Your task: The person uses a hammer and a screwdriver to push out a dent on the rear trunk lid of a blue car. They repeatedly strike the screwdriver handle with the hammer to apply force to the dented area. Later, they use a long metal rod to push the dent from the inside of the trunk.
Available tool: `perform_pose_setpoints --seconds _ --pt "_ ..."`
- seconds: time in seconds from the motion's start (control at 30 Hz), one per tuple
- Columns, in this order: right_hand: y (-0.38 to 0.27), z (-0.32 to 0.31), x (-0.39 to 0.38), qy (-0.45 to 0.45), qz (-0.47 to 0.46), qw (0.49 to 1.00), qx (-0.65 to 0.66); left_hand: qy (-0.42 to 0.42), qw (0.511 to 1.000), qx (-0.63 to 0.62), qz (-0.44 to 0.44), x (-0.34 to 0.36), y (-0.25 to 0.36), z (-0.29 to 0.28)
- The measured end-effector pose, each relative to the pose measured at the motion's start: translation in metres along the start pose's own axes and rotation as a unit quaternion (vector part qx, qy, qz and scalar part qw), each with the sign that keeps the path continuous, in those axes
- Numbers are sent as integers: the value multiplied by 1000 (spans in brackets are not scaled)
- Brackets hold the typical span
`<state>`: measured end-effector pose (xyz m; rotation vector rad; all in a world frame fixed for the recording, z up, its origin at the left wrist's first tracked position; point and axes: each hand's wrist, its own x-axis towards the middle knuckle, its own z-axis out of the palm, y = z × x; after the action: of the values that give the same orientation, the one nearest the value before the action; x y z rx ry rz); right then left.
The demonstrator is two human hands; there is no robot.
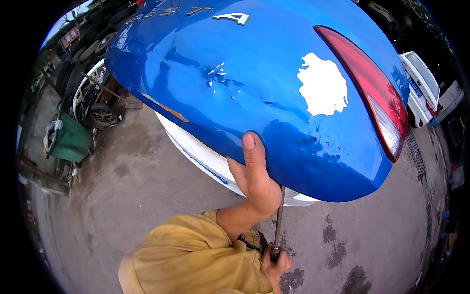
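A blue car boot lid (205, 54) with a red tail lamp (362, 83) fills the upper middle, its paint dented, chipped and bare white in one large patch. My left hand (254, 171) grips the lid's lower edge: the thumb presses on the painted face, while the fingers are hidden under the edge. Lower down, my right hand (276, 262) is closed round the dark handle end of a metal rod (279, 220). The rod rises beside my left wrist to the lid's lower edge, where its upper end disappears from sight.
Beneath the lid shows a curved white car panel (196, 152) with a blue strip. At the left stand a green bin (71, 139), a loose wheel (104, 115) and stacked tyres (90, 51). A white car (421, 88) is parked at the right. The concrete ground (147, 186) has dark stains.
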<state>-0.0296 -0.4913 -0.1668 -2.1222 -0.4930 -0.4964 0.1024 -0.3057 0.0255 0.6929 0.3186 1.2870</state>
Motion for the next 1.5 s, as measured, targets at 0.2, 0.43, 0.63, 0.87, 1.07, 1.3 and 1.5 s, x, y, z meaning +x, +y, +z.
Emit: perform_pose_setpoints --seconds 0.2,0.43,0.63,0.87,1.07,1.3,1.5 --pt "34 19 13 -15 -64 997 30 -45 999 -13 -2 -2 9 14" --pt "24 2 10 -16 -63 997 34 -33 999 9 15 1 -5 4" --pt "4 -17 -19 -39 21 998 34 -48 997 45 35 0 -2 0" --pt "-8 11 -25 -17 54 997 47 -100 995 14 -4 0 2 0" --pt "3 33 -21 54 -9 998 21 -85 996 2 1 -1 4 0" --pt "20 58 -3 62 -28 997 46 -97 995 7 34 3 -1 -1" --pt "16 45 -6 52 -45 996 63 -71 997 -16 27 0 6 15"
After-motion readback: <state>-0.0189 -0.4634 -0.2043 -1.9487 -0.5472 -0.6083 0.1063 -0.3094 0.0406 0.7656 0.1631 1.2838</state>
